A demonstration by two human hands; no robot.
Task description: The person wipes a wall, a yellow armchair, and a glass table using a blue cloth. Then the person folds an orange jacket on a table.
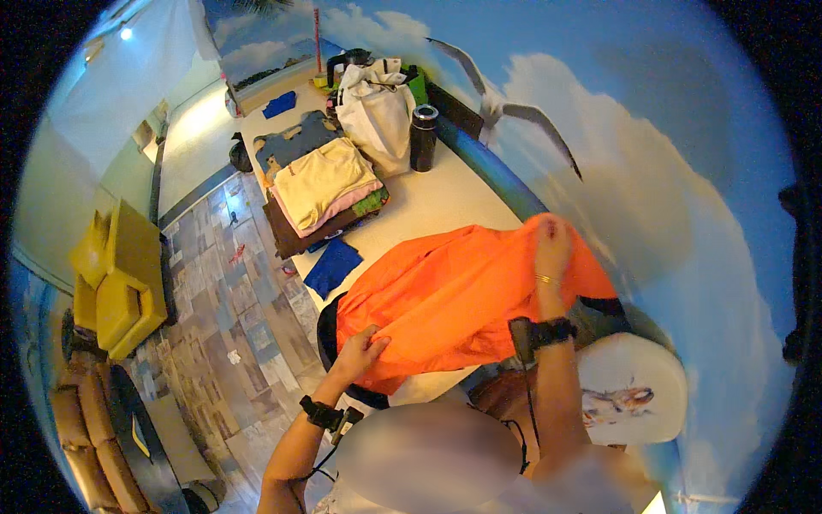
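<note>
An orange garment with black edging is spread across the near end of the long cream table. On its near left part, my left hand grips the cloth between thumb and fingers. My right hand is raised at the far right of the garment, the cloth bunched at its fingers; the fingertips are partly hidden. Beyond the garment lies a folded blue cloth at the table's left edge. Behind that rises a stack of folded clothes with a pale yellow garment on top.
A black flask stands by the wall, beside a white fabric bag. Farther back lies a small blue cloth. A white chair is at my right, a yellow armchair across the tiled floor at left.
</note>
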